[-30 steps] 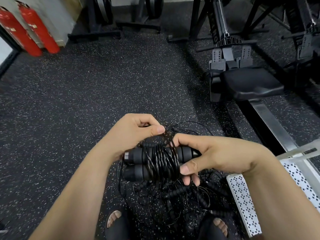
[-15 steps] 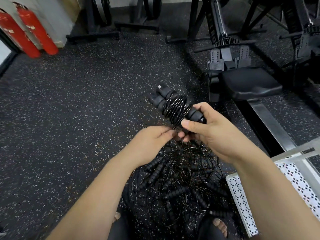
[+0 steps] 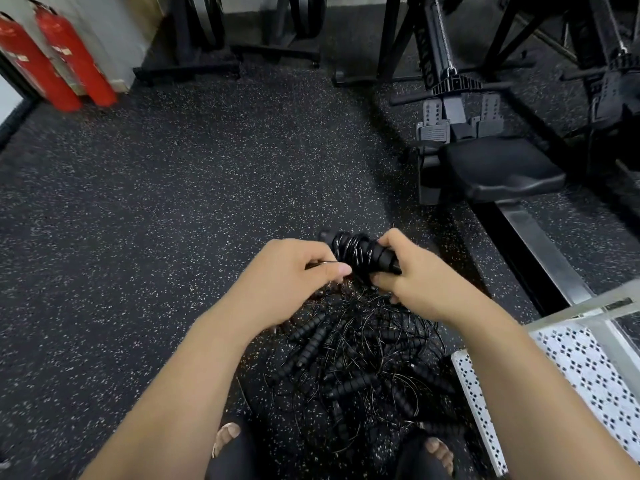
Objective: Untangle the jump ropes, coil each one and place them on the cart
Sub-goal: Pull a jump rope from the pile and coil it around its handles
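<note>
coiled rope (image 3: 358, 251): black, cable wound round its paired handles, held up in front of me above the tangled pile (image 3: 363, 368). bundle tilted, free end pointing up-left.

r. hand (image 3: 419, 278): clamped on the near end of the bundle, fingers and thumb curled round the handles.

l. hand (image 3: 287, 271): just beside the bundle, thumb and curled fingers pinching a thin loose cable (image 3: 322, 262) that runs toward the windings. whether it is the bundle's own tail: can't tell. the two hands sit close together, approx. level.

tangled pile: black ribbed handles and thin cables heaped on the speckled floor (image 3: 173, 220), under both forearms, reaching back between my feet. no. of ropes in it: can't tell.

l. foot (image 3: 227, 436) and r. foot (image 3: 440, 448): toes showing out of black sandals at btm edge, either side of the pile's near end.

cart (image 3: 588, 368): white perforated metal, lower right, just beside the pile; my r. forearm crosses in front of its near corner.

surroundings: rower seat (image 3: 498, 171) w/ steel rail (image 3: 543, 258) on the right, well apart from the hands. two red fire extinguishers (image 3: 72, 60) upper left by the wall. dark equipment frames along the top edge, blurred.
</note>
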### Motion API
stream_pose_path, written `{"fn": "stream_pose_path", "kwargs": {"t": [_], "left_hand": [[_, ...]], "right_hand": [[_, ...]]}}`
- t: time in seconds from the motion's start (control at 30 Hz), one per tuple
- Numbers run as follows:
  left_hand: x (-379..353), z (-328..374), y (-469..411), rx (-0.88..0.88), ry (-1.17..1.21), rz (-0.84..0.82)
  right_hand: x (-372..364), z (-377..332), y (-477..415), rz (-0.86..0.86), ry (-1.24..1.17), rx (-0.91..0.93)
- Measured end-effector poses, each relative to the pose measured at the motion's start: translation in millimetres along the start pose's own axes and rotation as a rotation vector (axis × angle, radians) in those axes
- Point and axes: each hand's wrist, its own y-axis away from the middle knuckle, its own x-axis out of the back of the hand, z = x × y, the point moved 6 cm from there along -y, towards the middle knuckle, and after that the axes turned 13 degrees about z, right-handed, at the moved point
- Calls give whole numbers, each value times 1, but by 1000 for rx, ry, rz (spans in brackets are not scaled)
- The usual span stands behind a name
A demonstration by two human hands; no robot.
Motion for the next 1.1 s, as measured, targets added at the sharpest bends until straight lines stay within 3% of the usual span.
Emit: {"fn": "stream_pose_path", "kwargs": {"t": [0.1, 0.23, 0.43, 0.6, 0.7, 0.8, 0.93, 1.1], "left_hand": [[8, -3, -2, 1, 44, 67], [19, -11, -4, 37, 115, 76], [29, -17, -5, 36, 393, 48], [17, -26, -16, 78, 517, -45], [8, -28, -11, 98, 662, -25], [-2, -24, -3, 161, 563, 74], [-20, -2, 0, 249, 534, 60], [-28, 3, -1, 201, 339, 89]], "right_hand": [[-10, -12, 10, -189, 11, 50], [-19, -27, 30, -475, -188, 76], [-6, -48, 51, -675, -492, 135], [1, -60, 57, -719, -724, 186], [7, -66, 53, -657, -898, 200], [12, -69, 45, -561, -1056, 190], [14, -62, 31, -369, -1199, 87], [11, -42, 14, -31, -1092, -41]]}}
